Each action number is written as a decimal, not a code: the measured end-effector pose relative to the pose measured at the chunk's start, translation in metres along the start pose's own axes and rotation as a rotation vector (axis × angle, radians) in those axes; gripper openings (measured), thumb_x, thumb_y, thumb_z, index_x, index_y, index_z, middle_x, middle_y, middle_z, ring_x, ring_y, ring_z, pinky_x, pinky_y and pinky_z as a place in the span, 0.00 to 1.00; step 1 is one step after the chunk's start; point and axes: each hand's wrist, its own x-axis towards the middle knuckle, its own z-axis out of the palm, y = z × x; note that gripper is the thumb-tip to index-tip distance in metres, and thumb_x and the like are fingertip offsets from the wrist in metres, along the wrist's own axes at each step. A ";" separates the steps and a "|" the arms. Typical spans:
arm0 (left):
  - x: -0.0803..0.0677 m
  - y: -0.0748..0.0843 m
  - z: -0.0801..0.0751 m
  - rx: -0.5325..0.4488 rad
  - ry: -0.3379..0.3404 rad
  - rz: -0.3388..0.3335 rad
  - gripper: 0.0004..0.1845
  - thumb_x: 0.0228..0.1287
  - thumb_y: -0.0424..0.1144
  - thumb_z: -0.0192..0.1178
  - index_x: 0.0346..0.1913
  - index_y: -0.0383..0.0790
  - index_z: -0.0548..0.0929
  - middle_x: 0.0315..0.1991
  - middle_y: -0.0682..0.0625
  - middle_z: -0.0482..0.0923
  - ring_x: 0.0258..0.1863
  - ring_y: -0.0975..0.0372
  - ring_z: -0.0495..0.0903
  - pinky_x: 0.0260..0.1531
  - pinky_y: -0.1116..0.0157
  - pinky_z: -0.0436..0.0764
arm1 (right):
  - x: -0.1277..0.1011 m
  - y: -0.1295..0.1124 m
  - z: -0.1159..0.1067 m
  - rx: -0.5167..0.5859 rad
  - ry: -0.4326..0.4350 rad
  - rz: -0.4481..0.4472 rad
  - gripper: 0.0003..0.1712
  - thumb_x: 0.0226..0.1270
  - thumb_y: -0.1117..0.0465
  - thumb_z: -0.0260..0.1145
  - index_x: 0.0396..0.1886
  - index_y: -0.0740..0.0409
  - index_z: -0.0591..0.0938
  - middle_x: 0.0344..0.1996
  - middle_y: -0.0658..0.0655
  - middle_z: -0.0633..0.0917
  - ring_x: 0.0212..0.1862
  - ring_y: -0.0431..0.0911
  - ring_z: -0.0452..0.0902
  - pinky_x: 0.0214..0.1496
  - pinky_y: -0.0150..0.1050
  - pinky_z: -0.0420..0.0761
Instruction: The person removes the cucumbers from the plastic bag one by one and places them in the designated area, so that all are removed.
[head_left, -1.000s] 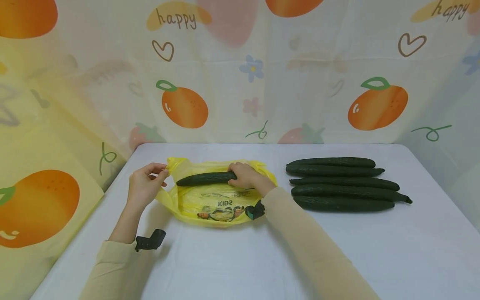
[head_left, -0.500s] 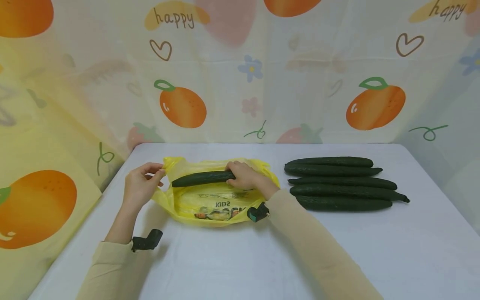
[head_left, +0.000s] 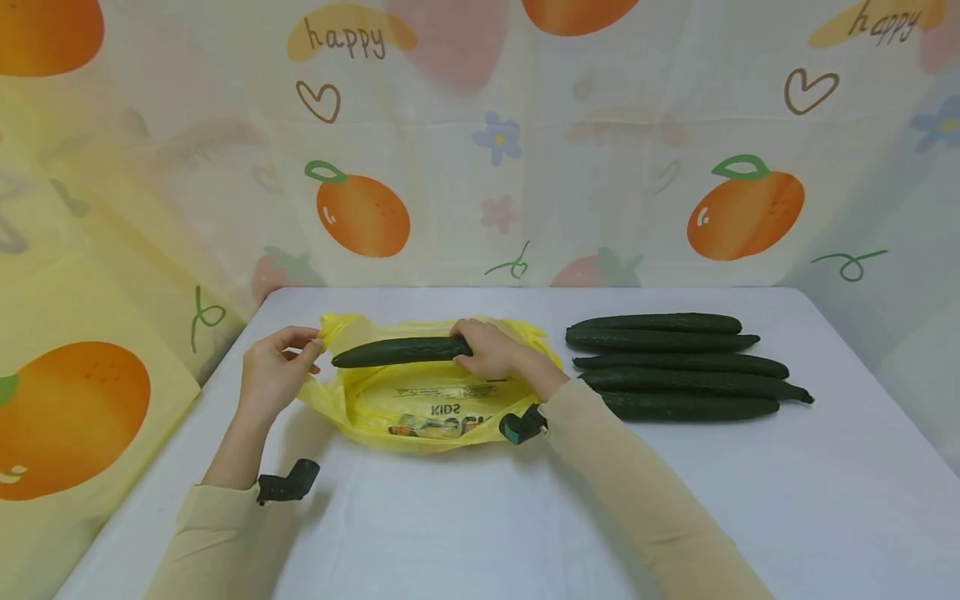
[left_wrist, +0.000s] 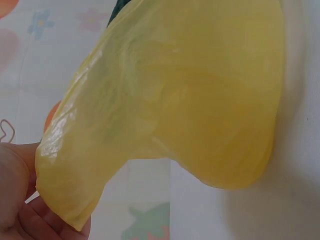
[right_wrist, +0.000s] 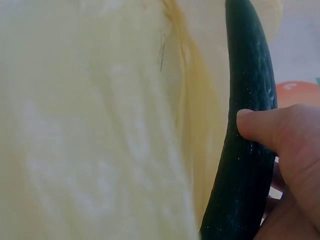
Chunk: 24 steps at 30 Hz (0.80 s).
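Gripping one end of a cucumber point(head_left: 392, 352), the right hand point(head_left: 487, 350) holds it level above the mouth of the yellow bag point(head_left: 420, 408), fingers curled round it. The left hand point(head_left: 273, 375) pinches the bag's left edge. Five more cucumbers point(head_left: 678, 367) lie right of the bag on the surface point(head_left: 480, 517).

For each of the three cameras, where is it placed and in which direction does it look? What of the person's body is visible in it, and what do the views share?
Head: sits on the head, looks forward and down at the white table; both sleeved arms, left hand and right hand show.
Left wrist: sits on the left wrist, looks along the palm at the thin yellow plastic bag; only palm and fingers show.
Right wrist: sits on the right wrist, looks at the long dark green cucumber; the thumb shows.
Shared: the bag appears in all three views, the held cucumber in the head and right wrist views.
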 end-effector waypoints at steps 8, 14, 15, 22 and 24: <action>0.000 0.001 -0.001 0.008 0.005 0.011 0.12 0.63 0.41 0.57 0.44 0.38 0.82 0.36 0.41 0.81 0.19 0.64 0.81 0.15 0.71 0.77 | -0.003 0.003 0.000 0.018 0.042 -0.056 0.25 0.68 0.59 0.56 0.61 0.64 0.66 0.57 0.61 0.72 0.59 0.51 0.68 0.59 0.41 0.71; -0.001 0.001 -0.001 0.003 0.003 0.022 0.12 0.63 0.41 0.58 0.44 0.37 0.82 0.35 0.40 0.81 0.18 0.67 0.80 0.14 0.72 0.76 | -0.006 0.001 -0.003 0.041 0.068 -0.093 0.24 0.68 0.59 0.57 0.60 0.63 0.66 0.58 0.60 0.72 0.59 0.49 0.68 0.60 0.39 0.70; -0.001 0.002 -0.001 0.001 0.004 0.022 0.13 0.63 0.41 0.58 0.44 0.36 0.82 0.36 0.39 0.81 0.17 0.68 0.80 0.14 0.72 0.76 | -0.006 0.000 -0.003 0.045 0.073 -0.101 0.24 0.67 0.59 0.57 0.60 0.63 0.66 0.58 0.60 0.72 0.60 0.49 0.68 0.60 0.39 0.70; -0.001 0.003 0.002 0.013 0.008 -0.005 0.12 0.63 0.40 0.58 0.45 0.37 0.82 0.37 0.39 0.81 0.17 0.69 0.79 0.15 0.73 0.76 | -0.010 -0.006 -0.008 0.056 0.100 -0.160 0.23 0.66 0.60 0.58 0.59 0.63 0.68 0.57 0.59 0.73 0.60 0.49 0.68 0.61 0.39 0.69; 0.000 0.003 0.002 0.018 0.008 -0.016 0.12 0.63 0.40 0.57 0.45 0.37 0.82 0.37 0.40 0.81 0.17 0.69 0.79 0.15 0.73 0.76 | -0.011 -0.007 -0.009 0.054 0.107 -0.164 0.23 0.66 0.60 0.58 0.59 0.63 0.68 0.56 0.59 0.73 0.59 0.49 0.68 0.61 0.39 0.69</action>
